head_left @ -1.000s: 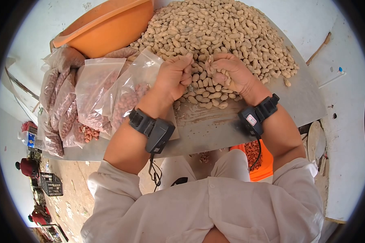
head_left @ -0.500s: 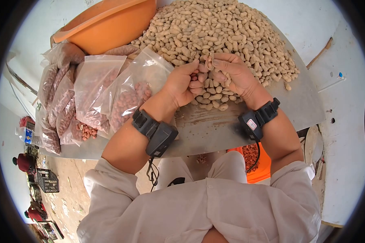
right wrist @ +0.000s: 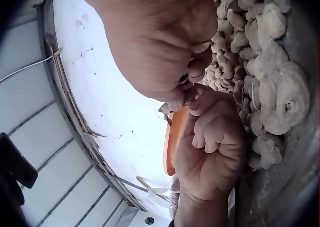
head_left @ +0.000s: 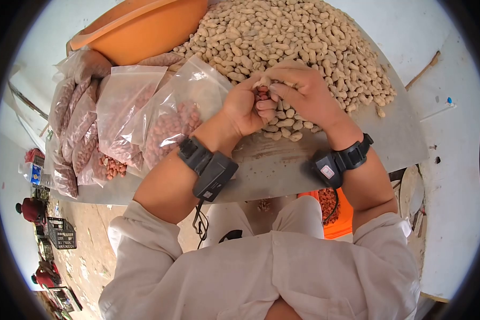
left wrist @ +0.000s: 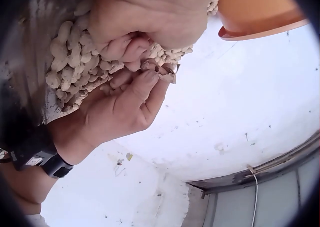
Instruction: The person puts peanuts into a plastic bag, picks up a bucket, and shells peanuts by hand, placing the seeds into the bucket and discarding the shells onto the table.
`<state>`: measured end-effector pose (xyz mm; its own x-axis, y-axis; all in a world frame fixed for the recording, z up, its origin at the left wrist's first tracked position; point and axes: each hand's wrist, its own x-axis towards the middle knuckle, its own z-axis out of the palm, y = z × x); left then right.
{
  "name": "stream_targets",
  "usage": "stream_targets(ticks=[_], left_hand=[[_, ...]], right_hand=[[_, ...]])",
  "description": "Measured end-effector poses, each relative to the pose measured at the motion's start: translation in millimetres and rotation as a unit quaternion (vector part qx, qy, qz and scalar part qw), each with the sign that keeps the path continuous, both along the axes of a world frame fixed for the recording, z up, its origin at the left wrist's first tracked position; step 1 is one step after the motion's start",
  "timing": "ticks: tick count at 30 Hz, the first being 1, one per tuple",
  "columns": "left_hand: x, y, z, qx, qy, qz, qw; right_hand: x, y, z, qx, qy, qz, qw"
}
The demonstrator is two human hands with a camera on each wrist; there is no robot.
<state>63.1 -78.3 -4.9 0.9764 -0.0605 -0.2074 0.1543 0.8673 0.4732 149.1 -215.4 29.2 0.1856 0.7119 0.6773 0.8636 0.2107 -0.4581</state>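
In the head view my left hand (head_left: 244, 111) has its fingers curled around several red peanut kernels (head_left: 262, 94). My right hand (head_left: 310, 95) meets it from the right. Between right thumb and fingertips I pinch a cracked peanut shell (left wrist: 165, 73), its broken edges showing in the left wrist view. The shell is held right above the kernels, at the left fingertips. Both hands are over the near side of a large heap of unshelled peanuts (head_left: 282, 34). In the right wrist view, the back of my right hand (right wrist: 155, 42) hides part of the contact.
Clear plastic bags of red kernels (head_left: 168, 128) lie left on the metal table (head_left: 272, 173). An orange basin (head_left: 144, 34) stands behind them. Below the table edge sits an orange container (head_left: 344, 213) with reddish contents. People and black crates (head_left: 62, 233) appear far left.
My right hand has moved left and over, closing the gap to my left hand. Red kernels, unseen a second ago, now show in my left hand. The view has shifted slightly.
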Motion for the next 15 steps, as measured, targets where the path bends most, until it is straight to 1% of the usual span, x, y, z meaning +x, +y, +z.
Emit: stream_targets(ticks=[1,4,7,8,10,11,13,15], left_hand=[[0,-1,0,0.005,0.003,-0.002,1.000],[0,-1,1,0.005,-0.006,-0.004,1.000],[-3,-4,-1,0.016,0.002,0.010,1.000],[-2,-3,1,0.029,0.008,0.012,0.999],[-2,-3,2,0.017,-0.016,0.008,1.000],[-3,-4,1,0.010,-0.027,0.006,1.000],[-5,-5,5,0.023,-0.021,0.012,0.999],[-6,-5,7,0.034,-0.020,0.021,0.999]], right_hand=[[1,1,-2,0.007,-0.049,-0.005,0.999],[-3,-3,0,0.006,-0.022,-0.008,1.000],[3,-1,-4,-0.030,-0.015,-0.030,0.999],[4,-1,-6,-0.013,0.016,-0.040,0.999],[8,-1,-8,0.018,0.074,-0.056,0.996],[8,-3,-7,0.003,0.147,-0.060,0.987],[3,-8,0,-0.026,0.292,-0.066,0.954],[11,-8,-6,0.003,0.400,0.001,0.916]])
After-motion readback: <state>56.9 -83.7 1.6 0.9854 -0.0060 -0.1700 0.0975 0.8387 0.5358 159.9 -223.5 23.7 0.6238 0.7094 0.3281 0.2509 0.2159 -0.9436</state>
